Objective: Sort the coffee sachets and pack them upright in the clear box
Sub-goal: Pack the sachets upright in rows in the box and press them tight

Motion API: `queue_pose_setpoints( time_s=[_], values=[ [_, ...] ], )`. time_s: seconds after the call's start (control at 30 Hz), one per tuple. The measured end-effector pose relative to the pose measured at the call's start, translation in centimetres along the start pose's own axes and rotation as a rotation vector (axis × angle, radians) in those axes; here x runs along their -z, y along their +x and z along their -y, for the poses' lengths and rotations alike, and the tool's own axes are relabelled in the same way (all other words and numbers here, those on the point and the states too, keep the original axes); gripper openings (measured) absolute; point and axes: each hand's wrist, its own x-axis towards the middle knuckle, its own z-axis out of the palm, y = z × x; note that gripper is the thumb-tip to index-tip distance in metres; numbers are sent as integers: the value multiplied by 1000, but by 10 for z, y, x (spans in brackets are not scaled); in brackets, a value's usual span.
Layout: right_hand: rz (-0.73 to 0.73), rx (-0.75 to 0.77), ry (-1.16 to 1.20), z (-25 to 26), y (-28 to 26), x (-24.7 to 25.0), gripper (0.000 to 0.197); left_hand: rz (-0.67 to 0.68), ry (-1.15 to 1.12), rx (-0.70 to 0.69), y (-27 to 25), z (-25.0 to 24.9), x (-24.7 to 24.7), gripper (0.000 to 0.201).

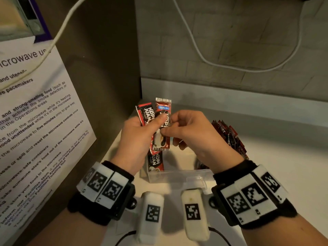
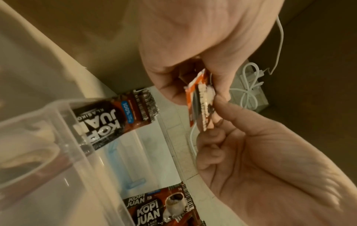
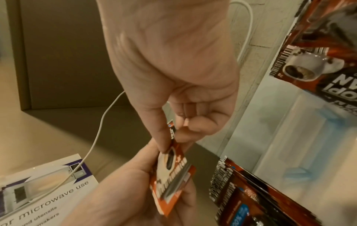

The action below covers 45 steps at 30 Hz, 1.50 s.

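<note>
The left hand (image 1: 137, 137) grips a few Kopi Juan sachets (image 1: 162, 121) above the clear box (image 1: 179, 174), thumb pressed on the front one. The right hand (image 1: 193, 132) pinches that front sachet's edge. One more sachet (image 1: 154, 161) stands upright in the box.

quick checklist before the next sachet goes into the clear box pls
1. Left hand grips the held sachets: ok.
2. Right hand pinches the front sachet: ok.
3. Held sachets face the same way: cannot tell; the rear ones are mostly hidden.
4. Clear box open with free room inside: ok.
5. Boxed sachet stands upright: ok, leaning slightly on the wall.
6. Loose pile all sorted: not ok, the sachets lie jumbled.
</note>
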Motion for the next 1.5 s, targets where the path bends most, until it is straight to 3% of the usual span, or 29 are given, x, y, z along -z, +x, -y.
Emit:
queue_pose_setpoints(
  time_s=[0.13, 0.2, 0.33, 0.5, 0.67, 1.1, 1.5],
  values=[
    [-93, -32, 100, -3, 0, 3, 12, 7, 51, -28, 5, 3, -1, 14],
    [-206, -48, 152, -5, 3, 9, 9, -31, 41, -23, 10, 4, 3, 10],
    [-432, -70, 29, -25, 22, 19, 28, -160, 35, 0, 21, 9, 21, 15],
    [-365, -215, -196, -56, 41, -1, 17, -230, 48, 9, 24, 21, 41, 7],
    [-342, -272, -332, -68, 50, -9, 17, -216, 25, 24, 17, 28, 46, 12],
    [-312, -209, -573, -70, 56, -14, 13, -224, -2, 106, 15, 28, 39, 9],
    [-348, -275, -553, -74, 63, -8, 8, -183, 2, 133, 12, 25, 37, 12]
  ],
)
